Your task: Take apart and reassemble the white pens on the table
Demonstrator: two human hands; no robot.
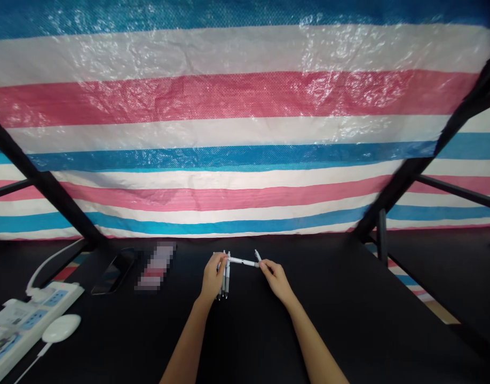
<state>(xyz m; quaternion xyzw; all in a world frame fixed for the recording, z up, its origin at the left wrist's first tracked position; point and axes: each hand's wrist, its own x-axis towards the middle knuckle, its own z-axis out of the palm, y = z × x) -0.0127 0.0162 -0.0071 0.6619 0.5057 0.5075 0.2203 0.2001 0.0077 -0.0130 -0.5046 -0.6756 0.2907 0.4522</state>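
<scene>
A white pen (243, 261) is held sideways between my two hands, a little above the black table. My left hand (213, 274) pinches its left end between thumb and fingers. My right hand (276, 277) is closed at the pen's grey right end. Under and beside my left hand lie several white pens with grey grips (228, 280), side by side and pointing toward me, partly hidden by the hand. Just past my right fingertips another white pen piece (257, 255) shows, its lower part hidden behind the hand.
On the left of the black table (333, 320) lie a dark phone (115, 272) and a blurred-out pinkish item (156, 266). A white power strip (32, 320) with plugs and a white round device (61, 328) sit nearer. Black frame bars (405, 181) and a striped sheet (245, 96) stand behind.
</scene>
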